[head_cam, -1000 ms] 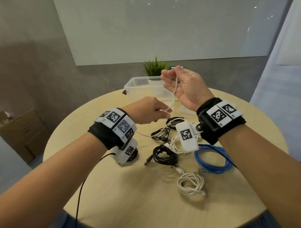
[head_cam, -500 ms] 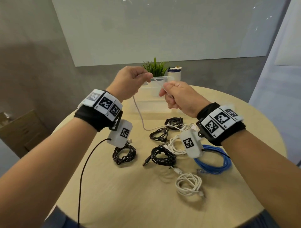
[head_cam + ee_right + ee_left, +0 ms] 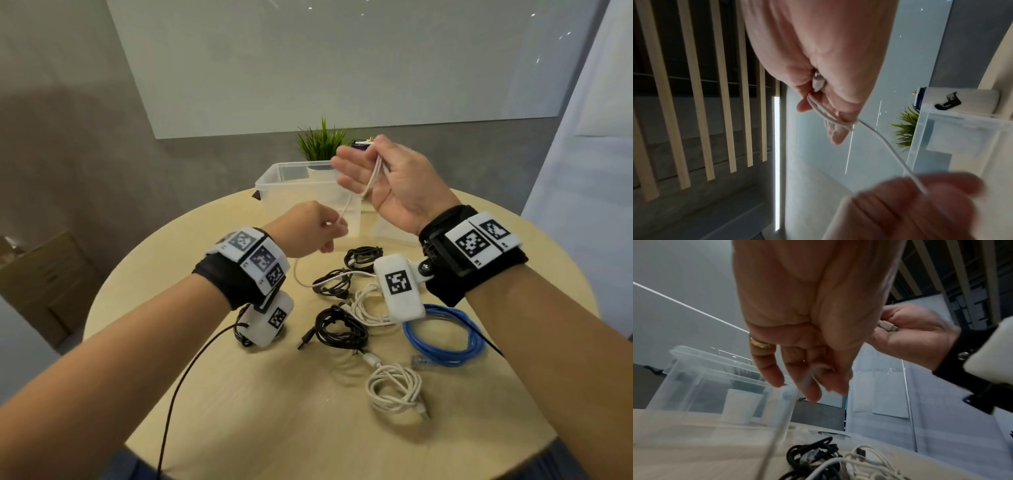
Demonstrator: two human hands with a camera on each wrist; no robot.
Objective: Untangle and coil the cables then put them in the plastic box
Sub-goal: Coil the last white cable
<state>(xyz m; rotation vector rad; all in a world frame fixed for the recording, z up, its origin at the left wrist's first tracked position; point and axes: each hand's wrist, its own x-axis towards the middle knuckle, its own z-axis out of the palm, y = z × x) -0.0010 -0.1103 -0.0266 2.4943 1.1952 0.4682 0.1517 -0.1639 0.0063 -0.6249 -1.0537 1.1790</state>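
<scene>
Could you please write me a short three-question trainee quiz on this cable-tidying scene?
1. True or false: the plastic box already holds a coiled cable.
2. Which hand holds the plug end of the thin white cable? A) left hand B) right hand
3. Fill in: the cable lying nearest the right forearm on the table is coloured ____.

Key: 1 false; 2 B; 3 blue, the blue cable.
</scene>
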